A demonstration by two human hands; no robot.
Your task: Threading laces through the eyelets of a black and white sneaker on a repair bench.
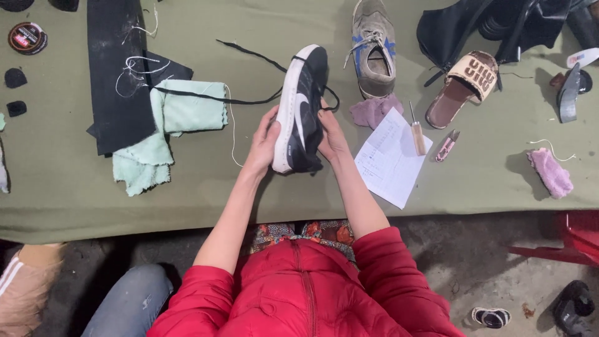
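Observation:
I hold a black sneaker with a white sole (pixel 302 109) on its side above a green cloth-covered table (pixel 474 181). My left hand (pixel 263 142) grips the white sole edge on the left. My right hand (pixel 332 136) holds the upper side on the right. A long black lace (pixel 249 100) trails from the shoe's toe end across the table to the left. Both sleeves are red and pushed up.
A mint green cloth (pixel 168 128) and black sheets (pixel 115 68) lie left. A grey worn sneaker (pixel 373 47), purple rag (pixel 374 111), paper sheet (pixel 390 156), awl (pixel 417 131), beige slide sandal (pixel 465 87) and pink cloth (pixel 550 171) lie right. A round tin (pixel 27 37) sits far left.

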